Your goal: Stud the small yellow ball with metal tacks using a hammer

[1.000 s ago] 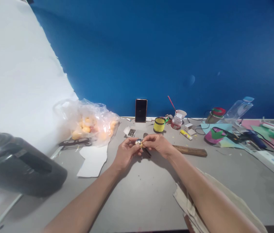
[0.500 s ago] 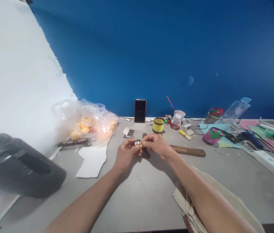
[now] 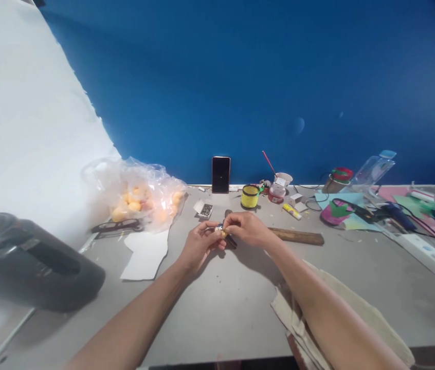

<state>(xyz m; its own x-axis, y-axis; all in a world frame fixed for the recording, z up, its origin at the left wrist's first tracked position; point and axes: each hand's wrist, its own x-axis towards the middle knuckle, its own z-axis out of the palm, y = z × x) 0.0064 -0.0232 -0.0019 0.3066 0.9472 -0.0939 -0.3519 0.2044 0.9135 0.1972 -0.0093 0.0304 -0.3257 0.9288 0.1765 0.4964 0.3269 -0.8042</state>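
Note:
Between the thumb and fingers of my left hand (image 3: 201, 245) is a small shiny silver object (image 3: 220, 227) with some yellow on its underside. My right hand (image 3: 247, 229) is closed in a pinch at the right edge of the same object. Whatever tiny part its fingertips may hold is too small to make out. Behind and beneath my right hand lies a hammer (image 3: 296, 236), its wooden handle pointing right and its dark head partly covered by my fingers. Just beyond my left hand stands a small open box (image 3: 204, 209) of little metal pieces.
A phone (image 3: 221, 174) leans on the blue wall. To the left are a bag of orange fruit (image 3: 134, 198), glasses (image 3: 117, 226), white paper (image 3: 146, 254) and a large dark bottle (image 3: 36, 262). A yellow cup (image 3: 249, 197), glue stick (image 3: 292, 211), cloth (image 3: 352, 308) and power strip (image 3: 429, 254) are rightward.
My right fingertips have shifted slightly over the shiny object, covering more of it. Both hands stay together in nearly the same place; the whole view has moved a little.

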